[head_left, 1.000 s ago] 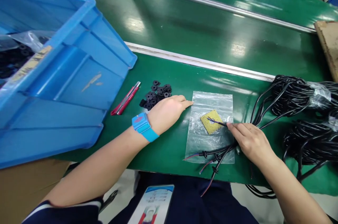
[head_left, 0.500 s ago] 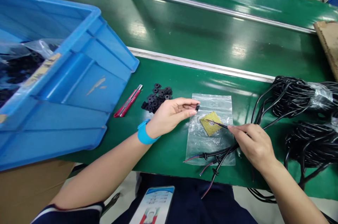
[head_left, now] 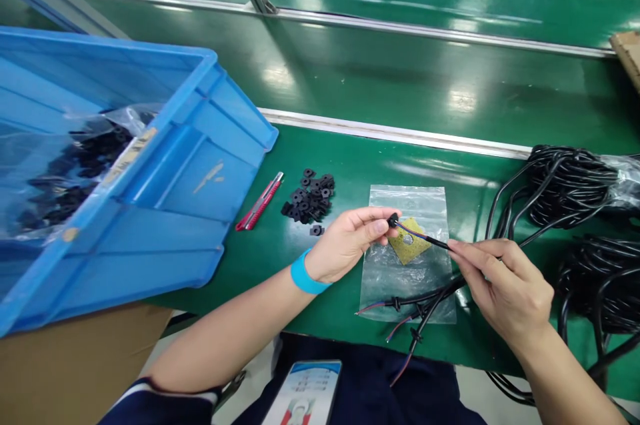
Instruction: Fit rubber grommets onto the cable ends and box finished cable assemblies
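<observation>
Between the thumb and fingers of my left hand is a small black rubber grommet. My right hand pinches a black cable, whose bare red and blue wires reach the grommet; whether they pass into its hole I cannot tell. Under both lies a clear zip bag with a yellow sponge on or in it. Several other cable ends with grommets on them lie near the front edge. Left of my left hand is a pile of loose grommets.
A blue bin holding bagged black parts stands at the left. Beside it lies a red utility knife. Coiled black cables fill the right side. A phone rests on my lap.
The grommet in my left hand and the cable's wire ends in my right hand have come together above the sponge. Before, the wire tips were at the sponge. The view has shifted slightly.
</observation>
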Tool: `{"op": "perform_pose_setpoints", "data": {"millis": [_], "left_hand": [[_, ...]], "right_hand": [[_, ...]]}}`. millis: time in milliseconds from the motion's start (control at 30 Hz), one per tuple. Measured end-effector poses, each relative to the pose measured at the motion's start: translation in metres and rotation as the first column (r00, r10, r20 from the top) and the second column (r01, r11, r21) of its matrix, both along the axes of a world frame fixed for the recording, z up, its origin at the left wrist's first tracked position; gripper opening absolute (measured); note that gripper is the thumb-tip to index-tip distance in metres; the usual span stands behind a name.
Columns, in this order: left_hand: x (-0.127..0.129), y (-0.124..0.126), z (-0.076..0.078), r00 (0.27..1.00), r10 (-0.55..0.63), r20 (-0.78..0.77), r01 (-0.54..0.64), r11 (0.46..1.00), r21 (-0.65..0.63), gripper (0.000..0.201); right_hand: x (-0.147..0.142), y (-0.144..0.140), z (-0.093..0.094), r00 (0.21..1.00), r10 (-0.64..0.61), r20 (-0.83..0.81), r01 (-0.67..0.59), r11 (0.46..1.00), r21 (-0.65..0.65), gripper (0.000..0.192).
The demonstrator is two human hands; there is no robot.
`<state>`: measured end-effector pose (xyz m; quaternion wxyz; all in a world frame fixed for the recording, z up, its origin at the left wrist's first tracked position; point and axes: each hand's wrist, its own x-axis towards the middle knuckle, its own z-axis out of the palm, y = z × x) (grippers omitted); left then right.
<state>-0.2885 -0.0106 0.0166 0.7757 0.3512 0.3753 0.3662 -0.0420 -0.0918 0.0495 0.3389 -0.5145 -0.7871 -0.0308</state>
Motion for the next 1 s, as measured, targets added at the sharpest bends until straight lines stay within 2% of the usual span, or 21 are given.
{"op": "perform_pose_setpoints", "data": {"millis": [100,233,300,400,533,700,800,900,1000], "left_hand": [[-0.001,0.002,0.001,0.995,-0.010,-0.099,0.020,0.995,0.102,0.044],[0.004,-0.001,0.005,0.978,-0.068,-0.199,0.110,0.972,0.207,0.041],[0.012,-0.005,0.006,0.976,-0.092,-0.195,0.134,0.968,0.213,0.040],[0.028,-0.010,0.006,0.984,-0.075,-0.160,0.108,0.972,0.211,0.038],[0.043,-0.010,0.006,0.990,-0.016,-0.142,0.059,0.949,0.310,0.036],[0.052,-0.008,0.007,0.985,0.034,-0.167,0.053,0.873,0.485,0.033],[0.058,-0.008,0.005,0.987,0.034,-0.154,0.054,0.845,0.531,0.031],[0.063,-0.005,0.004,0.995,0.010,-0.103,0.050,0.828,0.559,0.028],[0.064,0.001,0.004,0.991,-0.059,-0.117,0.118,0.791,0.600,0.026]], "right_hand": [[0.003,-0.002,0.002,1.000,0.009,0.007,-0.009,1.000,0.006,0.043],[0.000,-0.002,0.005,0.998,-0.011,-0.060,0.010,1.000,-0.023,0.035],[-0.004,0.000,0.005,0.996,-0.007,-0.092,0.004,1.000,-0.028,0.031],[-0.007,0.004,0.005,0.993,0.012,-0.120,-0.013,1.000,-0.013,0.028],[-0.005,0.003,0.006,0.991,-0.002,-0.136,0.000,1.000,-0.013,0.023],[-0.001,0.001,0.007,0.975,-0.019,-0.220,-0.019,0.986,-0.167,0.015],[0.002,0.001,0.008,0.955,-0.029,-0.294,-0.045,0.969,-0.242,0.011],[0.006,0.001,0.007,0.925,-0.050,-0.376,-0.078,0.946,-0.316,0.012],[0.010,-0.001,0.005,0.898,-0.068,-0.435,-0.113,0.919,-0.378,0.013]]}}
